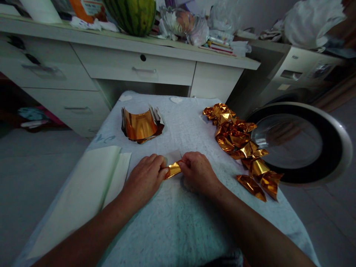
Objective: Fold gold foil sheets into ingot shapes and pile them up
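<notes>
A small sheet of gold foil paper [174, 170], partly rolled or folded, lies between my two hands at the middle of the cloth-covered table. My left hand [147, 174] pinches its left end between thumb and fingers. At the other end, my right hand [198, 171] is closed on the foil in the same way. A pale part of the sheet shows just beyond the foil. Behind my left hand stands a curved stack of gold sheets [140, 125]. Several folded gold foil pieces [235, 135] form a long pile to the right.
White paper sheets [80, 185] lie at the table's left side. The table [183, 111] has a pale cloth cover. Beyond it is a white counter [172, 46] with drawers, bearing a watermelon [133, 15] and bags. An open washing machine door [294, 142] hangs close to the right edge.
</notes>
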Tool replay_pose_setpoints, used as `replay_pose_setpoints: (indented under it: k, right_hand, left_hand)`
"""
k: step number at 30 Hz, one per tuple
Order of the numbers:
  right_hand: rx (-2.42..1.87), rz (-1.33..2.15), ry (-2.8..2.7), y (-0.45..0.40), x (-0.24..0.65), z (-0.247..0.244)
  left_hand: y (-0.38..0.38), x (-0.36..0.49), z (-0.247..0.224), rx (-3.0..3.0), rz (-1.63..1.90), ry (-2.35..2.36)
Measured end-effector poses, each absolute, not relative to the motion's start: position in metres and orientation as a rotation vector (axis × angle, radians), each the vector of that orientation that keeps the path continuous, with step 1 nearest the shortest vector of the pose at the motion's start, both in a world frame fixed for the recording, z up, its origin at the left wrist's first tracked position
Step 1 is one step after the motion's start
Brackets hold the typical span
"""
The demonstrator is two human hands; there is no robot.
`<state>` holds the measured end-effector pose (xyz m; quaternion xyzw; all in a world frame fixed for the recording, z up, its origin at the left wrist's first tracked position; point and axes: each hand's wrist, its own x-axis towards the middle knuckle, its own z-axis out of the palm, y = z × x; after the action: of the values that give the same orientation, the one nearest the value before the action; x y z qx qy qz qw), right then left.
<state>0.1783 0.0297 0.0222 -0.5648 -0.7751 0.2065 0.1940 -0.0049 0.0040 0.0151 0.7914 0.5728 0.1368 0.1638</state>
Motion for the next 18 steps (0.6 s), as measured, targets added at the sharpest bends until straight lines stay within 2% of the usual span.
replay_pose_setpoints:
  k: [18]
  right_hand:
    - [-1.797, 0.358, -2.304, 0.027, 0.174, 0.024]
  left_hand:
    - [0.002, -0.017, 0.027, 2.141, 0.209, 1.76]
